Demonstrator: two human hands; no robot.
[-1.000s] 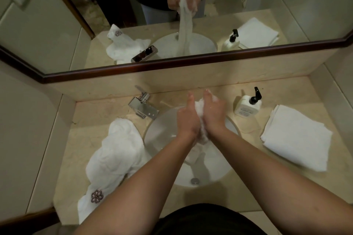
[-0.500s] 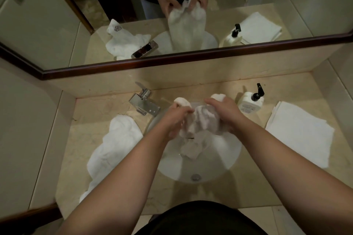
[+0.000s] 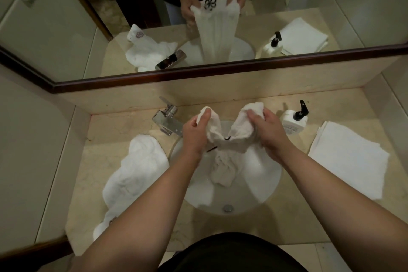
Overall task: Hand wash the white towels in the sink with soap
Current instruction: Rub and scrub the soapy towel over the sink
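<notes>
A wet white towel (image 3: 223, 161) hangs over the round white sink (image 3: 262, 181), held up by its top edge. My left hand (image 3: 194, 132) grips its left corner and my right hand (image 3: 268, 132) grips its right corner, a short way apart. The towel's lower part droops bunched into the basin. A crumpled white towel (image 3: 136, 174) with a dark emblem lies on the counter left of the sink. A folded white towel (image 3: 346, 161) lies on the right. A white soap bottle (image 3: 294, 122) with a black pump stands behind the sink on the right.
A chrome tap (image 3: 167, 120) stands at the back left of the sink. The drain (image 3: 228, 208) is at the basin's near side. A mirror (image 3: 198, 17) with a dark frame runs along the back wall. Walls close in the beige counter (image 3: 287, 223) on both sides.
My hands were pressed together around the bunched towel; they have moved apart and spread its top edge open over the sink.
</notes>
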